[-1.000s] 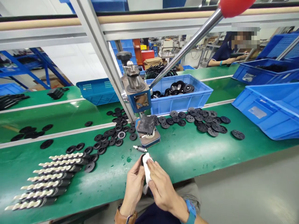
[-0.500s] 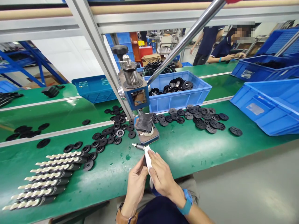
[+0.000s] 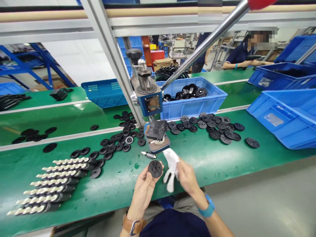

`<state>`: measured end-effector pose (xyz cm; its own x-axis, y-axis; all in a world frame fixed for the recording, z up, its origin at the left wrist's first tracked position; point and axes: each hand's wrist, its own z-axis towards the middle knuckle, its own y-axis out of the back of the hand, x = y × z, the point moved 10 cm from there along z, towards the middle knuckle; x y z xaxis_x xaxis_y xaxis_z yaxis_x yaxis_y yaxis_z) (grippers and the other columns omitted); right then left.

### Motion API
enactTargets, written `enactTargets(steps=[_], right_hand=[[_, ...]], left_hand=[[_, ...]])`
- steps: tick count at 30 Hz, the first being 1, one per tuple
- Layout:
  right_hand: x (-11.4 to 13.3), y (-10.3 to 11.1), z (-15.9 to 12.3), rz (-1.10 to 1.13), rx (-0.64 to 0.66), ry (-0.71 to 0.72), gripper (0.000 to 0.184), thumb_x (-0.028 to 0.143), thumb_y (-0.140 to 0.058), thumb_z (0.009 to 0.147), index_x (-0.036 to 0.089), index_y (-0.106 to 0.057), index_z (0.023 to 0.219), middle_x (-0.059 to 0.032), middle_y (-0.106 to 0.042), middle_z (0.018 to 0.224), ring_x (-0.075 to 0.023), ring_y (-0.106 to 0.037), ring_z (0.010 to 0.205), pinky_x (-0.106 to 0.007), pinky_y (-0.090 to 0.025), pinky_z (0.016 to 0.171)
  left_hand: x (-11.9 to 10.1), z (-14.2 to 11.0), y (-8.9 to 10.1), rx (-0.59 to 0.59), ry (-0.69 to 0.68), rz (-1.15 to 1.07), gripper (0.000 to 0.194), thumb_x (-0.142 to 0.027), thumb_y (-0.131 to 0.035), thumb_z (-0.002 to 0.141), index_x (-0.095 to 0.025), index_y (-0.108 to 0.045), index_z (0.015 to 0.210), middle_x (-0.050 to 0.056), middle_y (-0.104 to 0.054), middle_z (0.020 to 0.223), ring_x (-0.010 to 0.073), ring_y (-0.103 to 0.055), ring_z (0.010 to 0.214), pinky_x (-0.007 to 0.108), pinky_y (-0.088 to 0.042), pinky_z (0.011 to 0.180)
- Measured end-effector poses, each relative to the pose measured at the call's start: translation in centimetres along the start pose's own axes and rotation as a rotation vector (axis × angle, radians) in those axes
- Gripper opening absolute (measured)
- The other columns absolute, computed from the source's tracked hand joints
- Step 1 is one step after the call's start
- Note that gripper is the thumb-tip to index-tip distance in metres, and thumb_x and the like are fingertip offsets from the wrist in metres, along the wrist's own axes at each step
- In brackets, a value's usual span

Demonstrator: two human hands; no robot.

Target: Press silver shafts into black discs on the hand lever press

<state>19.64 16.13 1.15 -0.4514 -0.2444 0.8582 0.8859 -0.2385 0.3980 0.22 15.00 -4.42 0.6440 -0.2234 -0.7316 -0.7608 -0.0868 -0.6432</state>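
Between the fingers and thumb of my left hand (image 3: pixel 145 182) is a black disc (image 3: pixel 155 169), its flat face turned up toward me. My right hand (image 3: pixel 187 175) grips a white glove (image 3: pixel 171 163), which dangles loosely with its fingers hanging down beside the disc. Disc and glove are apart. Just beyond my left hand, a small dark roller with pale ends (image 3: pixel 148 155) lies on the green table (image 3: pixel 187 158). The hand press (image 3: pixel 149 98) stands behind it, with a black block (image 3: pixel 156 130) on its base.
Loose black discs (image 3: pixel 217 126) lie right of the press, smaller black rings (image 3: pixel 116 141) left of it. Rows of black-and-cream parts (image 3: pixel 49 184) fill the left front. A blue bin (image 3: pixel 192 108) stands behind, another (image 3: pixel 283 118) at right. A co-worker (image 3: pixel 242 52) sits far right.
The white glove, earlier pressed against the disc between both hands, has moved right and away from it. My left hand has turned the disc so its face shows.
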Motion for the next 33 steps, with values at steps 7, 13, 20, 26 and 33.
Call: enactTargets(steps=[7, 13, 20, 26, 33], right_hand=[[-6.8, 14.3, 1.4, -0.14, -0.391, -0.275, 0.06, 0.072, -0.036, 0.099, 0.022, -0.05, 0.07, 0.0022, -0.049, 0.059, -0.0154, -0.047, 0.057, -0.026, -0.04, 0.056], [-9.7, 19.8, 1.7, -0.37, -0.507, -0.43, 0.077, 0.081, -0.04, 0.087, 0.01, -0.067, 0.099, -0.0219, -0.069, 0.096, -0.0382, -0.064, 0.093, -0.05, -0.051, 0.081], [-1.0, 7.6, 0.6, -0.285, -0.027, -0.03, 0.063, 0.047, -0.06, 0.095, 0.017, -0.05, 0.15, -0.02, -0.058, 0.147, -0.0368, -0.056, 0.134, -0.056, -0.045, 0.111], [3.4, -4.7, -3.0, 0.019, 0.561, 0.115, 0.079, 0.023, -0.079, 0.085, 0.028, -0.044, 0.156, -0.011, -0.054, 0.154, -0.0297, -0.052, 0.141, -0.048, -0.046, 0.117], [-0.3, -3.9, -2.1, 0.108, 0.444, -0.15, 0.072, 0.033, -0.086, 0.077, 0.023, -0.059, 0.143, -0.0124, -0.068, 0.134, -0.0296, -0.07, 0.109, -0.047, -0.058, 0.099]], left_hand=[[0.2, -0.1, -0.8, 0.121, 0.095, -0.144, 0.041, -0.042, -0.081, 0.086, -0.017, -0.077, 0.117, 0.018, -0.074, 0.131, 0.0335, -0.071, 0.119, 0.046, -0.057, 0.102], [0.6, -0.4, -1.2, 0.168, 0.137, -0.187, 0.036, -0.041, -0.077, 0.089, -0.018, -0.076, 0.117, 0.017, -0.073, 0.132, 0.0344, -0.069, 0.121, 0.046, -0.056, 0.101], [1.2, -0.8, -2.4, 0.158, 0.184, 0.028, 0.052, -0.045, -0.08, 0.085, -0.017, -0.07, 0.128, 0.019, -0.074, 0.125, 0.0337, -0.071, 0.112, 0.043, -0.056, 0.091], [1.1, -1.1, -1.9, 0.108, 0.145, 0.372, 0.054, -0.045, -0.081, 0.084, -0.021, -0.068, 0.131, 0.013, -0.073, 0.119, 0.0243, -0.069, 0.103, 0.03, -0.053, 0.081], [-3.4, 1.7, 0.5, -0.128, -0.138, 0.99, 0.045, -0.05, -0.065, 0.09, -0.017, -0.066, 0.12, 0.011, -0.076, 0.097, 0.0259, -0.071, 0.087, 0.037, -0.053, 0.079]])
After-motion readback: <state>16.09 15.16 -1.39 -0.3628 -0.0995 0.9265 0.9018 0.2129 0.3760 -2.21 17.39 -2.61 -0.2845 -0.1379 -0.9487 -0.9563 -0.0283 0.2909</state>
